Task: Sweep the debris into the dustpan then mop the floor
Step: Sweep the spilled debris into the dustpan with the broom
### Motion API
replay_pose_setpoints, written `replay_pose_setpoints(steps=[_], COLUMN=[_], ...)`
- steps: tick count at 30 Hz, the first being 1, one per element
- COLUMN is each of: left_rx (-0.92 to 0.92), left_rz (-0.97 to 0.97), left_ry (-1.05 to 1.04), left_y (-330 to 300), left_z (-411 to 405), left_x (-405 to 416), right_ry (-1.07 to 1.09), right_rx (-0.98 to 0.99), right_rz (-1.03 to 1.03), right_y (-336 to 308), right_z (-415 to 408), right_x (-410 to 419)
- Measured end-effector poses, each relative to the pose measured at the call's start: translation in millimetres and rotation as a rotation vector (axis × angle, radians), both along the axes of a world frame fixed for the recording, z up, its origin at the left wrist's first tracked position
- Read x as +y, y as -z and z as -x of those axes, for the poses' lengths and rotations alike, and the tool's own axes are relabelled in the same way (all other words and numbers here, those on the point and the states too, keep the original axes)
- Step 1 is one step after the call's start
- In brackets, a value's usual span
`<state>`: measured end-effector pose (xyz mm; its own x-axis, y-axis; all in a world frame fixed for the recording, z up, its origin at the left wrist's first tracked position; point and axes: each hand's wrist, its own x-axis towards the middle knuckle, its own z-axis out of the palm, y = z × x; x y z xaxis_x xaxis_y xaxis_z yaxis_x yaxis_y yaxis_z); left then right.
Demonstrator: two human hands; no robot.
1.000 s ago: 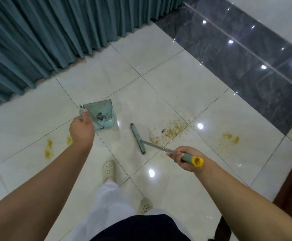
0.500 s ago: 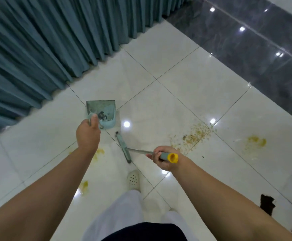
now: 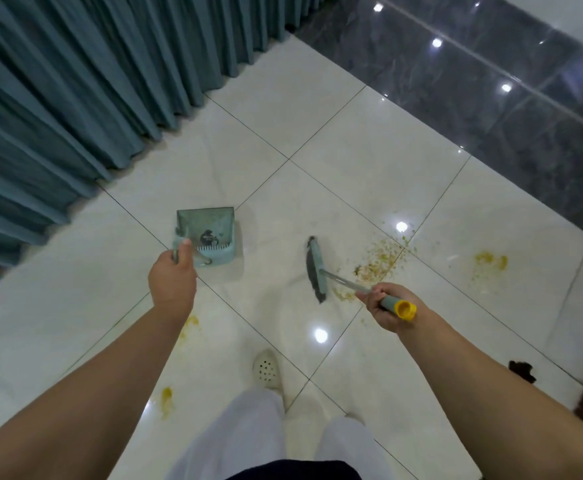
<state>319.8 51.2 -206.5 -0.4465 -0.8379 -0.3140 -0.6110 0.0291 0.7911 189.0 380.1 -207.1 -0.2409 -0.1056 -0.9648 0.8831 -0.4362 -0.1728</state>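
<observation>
Right now my left hand [image 3: 173,282] grips the handle of the teal dustpan [image 3: 208,233], fingers curled round it with the thumb lying along the top; the pan sits at about eleven o'clock from my feet, its open mouth facing away toward the curtain [image 3: 75,91], and a dark clump lies inside near its comb teeth. My right hand [image 3: 389,306] is wrapped tight on the broom handle just below its yellow end cap [image 3: 405,309]. From there the thin metal shaft runs forward to the broom head [image 3: 316,268], at roughly twelve o'clock, well apart from the pan. Just beside the head, at one o'clock, lies the scattered yellowish debris [image 3: 380,259] across a tile seam. Farther out at two o'clock I see a yellow smear [image 3: 491,262]. Two more yellow stains [image 3: 166,398] mark the white tile floor [image 3: 369,161] under my left forearm. One pale perforated clog [image 3: 266,368] shows below the white trousers.
</observation>
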Motion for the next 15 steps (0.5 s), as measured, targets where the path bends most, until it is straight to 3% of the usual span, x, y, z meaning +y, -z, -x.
replay_pose_setpoints(steps=[5, 15], left_rx=[0.019, 0.041], left_rz=[-0.019, -0.012], left_ry=[0.025, 0.011], left_y=[3, -9], left_z=[13, 19], left_x=[-11, -43], right_ry=[-0.056, -0.259], right_rx=[0.021, -0.069], right_rz=[-0.049, 0.164], right_y=[-1, 1], right_z=[6, -6], right_x=[13, -36])
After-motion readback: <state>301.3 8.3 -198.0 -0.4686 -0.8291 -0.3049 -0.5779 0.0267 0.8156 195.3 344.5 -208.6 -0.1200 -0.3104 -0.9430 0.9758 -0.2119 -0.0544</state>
